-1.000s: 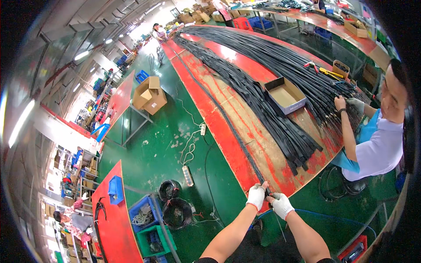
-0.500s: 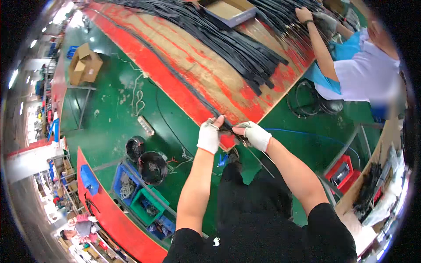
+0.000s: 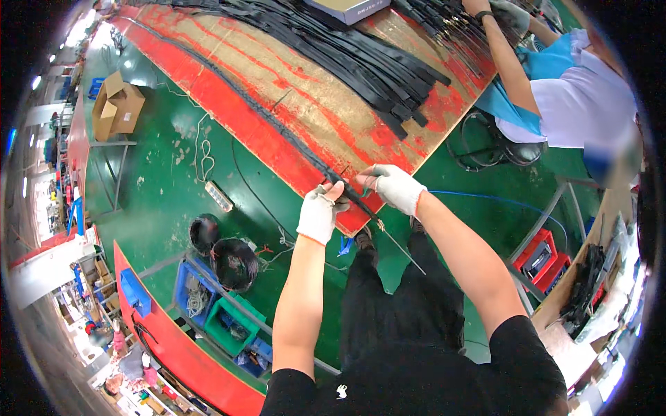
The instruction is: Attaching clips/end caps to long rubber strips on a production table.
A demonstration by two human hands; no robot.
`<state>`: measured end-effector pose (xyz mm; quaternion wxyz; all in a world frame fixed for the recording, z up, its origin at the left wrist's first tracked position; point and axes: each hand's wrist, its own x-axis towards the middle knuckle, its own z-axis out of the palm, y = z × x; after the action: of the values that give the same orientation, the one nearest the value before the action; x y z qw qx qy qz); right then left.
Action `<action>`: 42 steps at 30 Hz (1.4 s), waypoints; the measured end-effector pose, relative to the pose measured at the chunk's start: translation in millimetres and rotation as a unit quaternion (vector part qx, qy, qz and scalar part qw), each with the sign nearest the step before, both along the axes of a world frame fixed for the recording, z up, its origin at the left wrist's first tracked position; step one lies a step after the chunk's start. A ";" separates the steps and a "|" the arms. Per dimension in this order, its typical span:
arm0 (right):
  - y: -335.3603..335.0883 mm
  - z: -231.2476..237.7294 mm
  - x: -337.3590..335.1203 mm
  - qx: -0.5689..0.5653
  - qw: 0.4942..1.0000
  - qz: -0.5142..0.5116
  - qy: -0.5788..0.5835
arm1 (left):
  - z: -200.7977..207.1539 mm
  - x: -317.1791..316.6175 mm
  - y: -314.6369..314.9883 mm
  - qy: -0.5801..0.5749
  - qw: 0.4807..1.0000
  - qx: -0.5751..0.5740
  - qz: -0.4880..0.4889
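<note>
A long black sleeved cable [image 3: 277, 125] runs along the left edge of the worn red-and-tan table [image 3: 312, 111] to its near corner. My left hand [image 3: 319, 213], in a white fingerless-tipped glove, closes thumb and fingers round the cable close to that corner. Beyond the hand the cable's end sticks out over the edge, with a thin pale rod or wire [image 3: 404, 252] slanting down from it. My right hand [image 3: 397, 188], gloved the same way, is just right of the cable, fingertips pinched together. Something small may be between them; I cannot make it out.
Flat black sleeves [image 3: 374, 76] lie in a heap on the table beside a cardboard tray [image 3: 350, 8]. A co-worker [image 3: 555, 90] handles dark cables at the far right. Bins [image 3: 229, 322] and black buckets [image 3: 236, 263] stand low left; a power strip [image 3: 219, 197] lies on the green floor.
My right hand has come off the cable's end and moved up, fingers pinched. My left hand keeps its grip on the cable. More of the cable's end and the thin rod now shows.
</note>
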<state>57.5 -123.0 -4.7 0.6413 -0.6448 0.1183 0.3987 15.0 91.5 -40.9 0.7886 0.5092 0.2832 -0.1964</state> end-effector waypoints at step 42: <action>-32.9 -3.9 -18.6 0.035 0.995 0.075 0.054 | 20.3 9.7 -18.1 0.009 0.998 0.056 0.034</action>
<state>38.9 -155.9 -8.6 0.6245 -0.6065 0.0902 0.4838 24.7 73.4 -20.6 0.7629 0.5405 0.3178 -0.1575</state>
